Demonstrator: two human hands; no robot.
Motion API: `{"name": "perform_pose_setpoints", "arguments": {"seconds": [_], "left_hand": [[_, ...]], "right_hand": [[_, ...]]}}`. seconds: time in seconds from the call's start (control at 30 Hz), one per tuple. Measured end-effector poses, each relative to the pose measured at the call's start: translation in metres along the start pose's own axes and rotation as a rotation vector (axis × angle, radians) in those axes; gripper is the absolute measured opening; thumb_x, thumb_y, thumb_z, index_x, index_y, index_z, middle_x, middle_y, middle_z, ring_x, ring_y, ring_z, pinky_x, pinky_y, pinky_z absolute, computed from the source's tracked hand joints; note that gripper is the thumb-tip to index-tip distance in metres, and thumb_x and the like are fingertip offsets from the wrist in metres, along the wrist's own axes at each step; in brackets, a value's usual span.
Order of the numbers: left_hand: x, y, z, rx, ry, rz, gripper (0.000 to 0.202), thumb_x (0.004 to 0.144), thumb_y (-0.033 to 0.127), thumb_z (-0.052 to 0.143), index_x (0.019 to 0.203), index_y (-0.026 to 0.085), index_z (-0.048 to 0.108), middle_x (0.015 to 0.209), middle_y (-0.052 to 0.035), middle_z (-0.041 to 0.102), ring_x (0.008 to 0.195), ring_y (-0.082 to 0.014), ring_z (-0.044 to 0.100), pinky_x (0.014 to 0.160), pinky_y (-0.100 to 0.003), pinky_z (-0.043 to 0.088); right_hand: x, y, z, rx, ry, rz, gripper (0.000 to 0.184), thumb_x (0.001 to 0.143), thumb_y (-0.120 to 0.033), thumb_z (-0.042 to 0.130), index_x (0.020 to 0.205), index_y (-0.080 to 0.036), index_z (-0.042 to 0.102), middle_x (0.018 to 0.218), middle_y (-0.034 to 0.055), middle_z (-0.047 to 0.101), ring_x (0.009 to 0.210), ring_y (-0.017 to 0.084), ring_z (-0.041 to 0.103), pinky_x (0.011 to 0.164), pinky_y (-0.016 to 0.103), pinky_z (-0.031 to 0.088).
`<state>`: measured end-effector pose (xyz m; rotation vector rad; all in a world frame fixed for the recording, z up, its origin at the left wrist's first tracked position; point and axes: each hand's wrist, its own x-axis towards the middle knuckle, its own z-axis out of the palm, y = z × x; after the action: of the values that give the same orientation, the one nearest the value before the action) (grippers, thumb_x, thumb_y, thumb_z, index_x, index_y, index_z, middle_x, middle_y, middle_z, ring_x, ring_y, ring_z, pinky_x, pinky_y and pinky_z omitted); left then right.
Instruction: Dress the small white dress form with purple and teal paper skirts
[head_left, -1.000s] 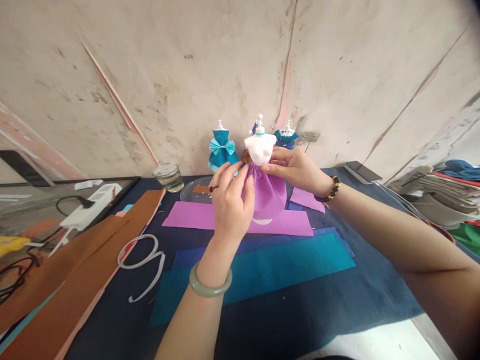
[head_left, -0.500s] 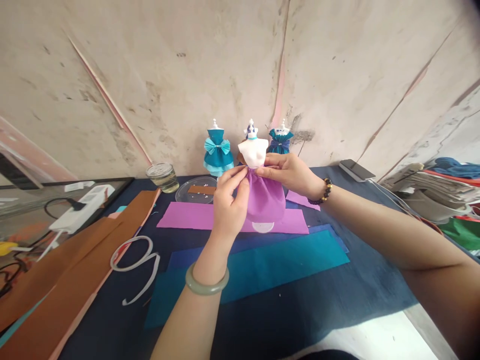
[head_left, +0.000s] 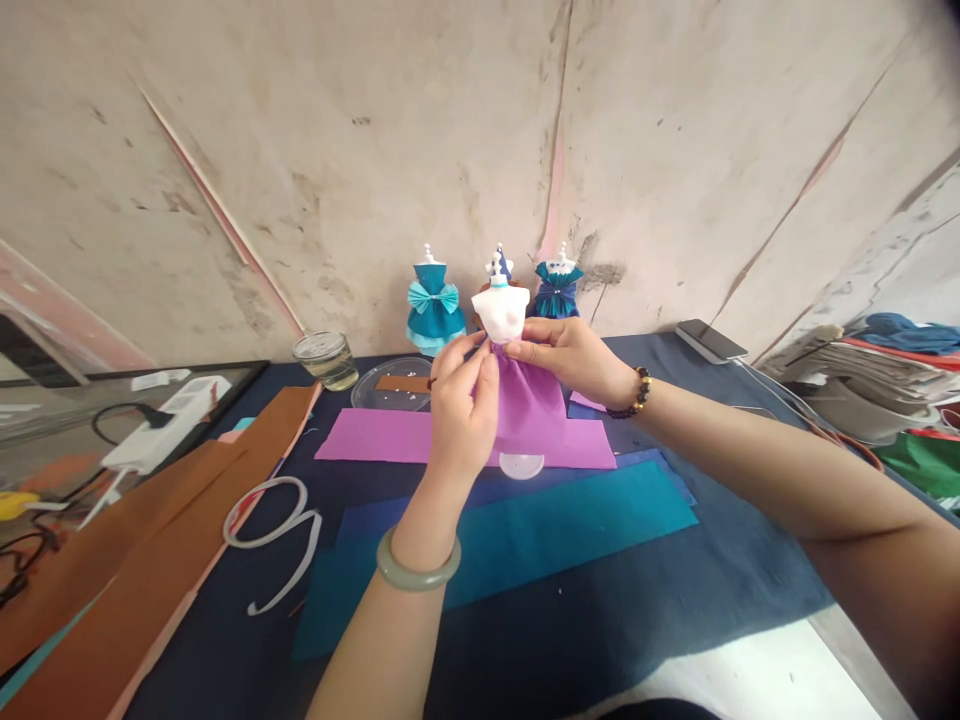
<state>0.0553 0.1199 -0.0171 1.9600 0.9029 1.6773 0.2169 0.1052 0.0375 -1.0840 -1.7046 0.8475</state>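
A small white dress form (head_left: 501, 309) stands in front of me, with a purple gathered skirt (head_left: 531, 405) hanging from its waist. My left hand (head_left: 466, 400) pinches the skirt's gathered top edge at the left of the waist. On the other side, my right hand (head_left: 574, 355) has its thumb pressed on the waist gathers and its fingers behind the form. The form's round clear base (head_left: 521, 465) shows below the hem. Beneath it lies a flat purple fabric strip (head_left: 375, 436), partly covered by my left hand and the skirt.
Behind stand dressed mini forms, one in teal with a bow (head_left: 433, 300), another in dark teal (head_left: 557, 290). A glass of liquid (head_left: 326, 360), a clear dish (head_left: 367, 388), teal fabric (head_left: 577, 530), brown fabric (head_left: 187, 540), white cord (head_left: 304, 570), a power strip (head_left: 165, 425) and a phone (head_left: 711, 340) lie around.
The view has shifted slightly. Both hands stay at the waist; the form and skirt have moved a little left and down in view, with the skirt's folds hanging differently.
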Motion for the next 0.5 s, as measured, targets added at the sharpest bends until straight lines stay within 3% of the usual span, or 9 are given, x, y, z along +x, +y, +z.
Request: {"name": "perform_pose_setpoints", "arguments": {"seconds": [0.13,0.23,0.33,0.5], "left_hand": [[0.002,-0.011,-0.002,-0.328,0.043,-0.219,0.036,0.095,0.042,0.049,0.112,0.021,0.072,0.123,-0.0086,0.070,0.121,-0.0243,0.061,0.107,-0.042,0.046],[0.004,-0.013,-0.008,-0.357,0.059,-0.263,0.042,0.097,0.049,0.044,0.118,0.023,0.070,0.127,-0.0072,0.068,0.126,-0.0245,0.058,0.107,-0.041,0.046],[0.005,-0.008,-0.013,-0.221,0.036,-0.174,0.045,0.098,0.049,0.039,0.120,0.023,0.069,0.128,-0.0068,0.068,0.130,-0.0238,0.055,0.110,-0.041,0.044],[0.003,-0.001,-0.011,0.025,-0.083,0.116,0.044,0.101,0.041,0.035,0.127,0.022,0.064,0.131,-0.0072,0.066,0.140,-0.0237,0.043,0.117,-0.045,0.034]], "right_hand": [[-0.001,0.000,-0.005,0.066,-0.028,0.067,0.042,0.075,-0.058,0.073,0.090,-0.020,0.077,0.092,0.0026,0.074,0.087,0.019,0.066,0.078,0.030,0.052],[-0.002,-0.001,-0.010,0.078,-0.010,0.123,0.044,0.074,-0.058,0.073,0.092,-0.018,0.076,0.084,0.0017,0.073,0.076,0.015,0.063,0.068,0.027,0.050],[-0.003,-0.002,-0.012,0.103,0.000,0.149,0.046,0.074,-0.058,0.073,0.093,-0.017,0.076,0.082,0.0017,0.072,0.072,0.013,0.061,0.065,0.025,0.048],[-0.001,-0.002,-0.009,0.182,-0.022,0.092,0.042,0.075,-0.056,0.074,0.095,-0.018,0.076,0.090,0.0021,0.073,0.084,0.015,0.064,0.077,0.028,0.051]]}}
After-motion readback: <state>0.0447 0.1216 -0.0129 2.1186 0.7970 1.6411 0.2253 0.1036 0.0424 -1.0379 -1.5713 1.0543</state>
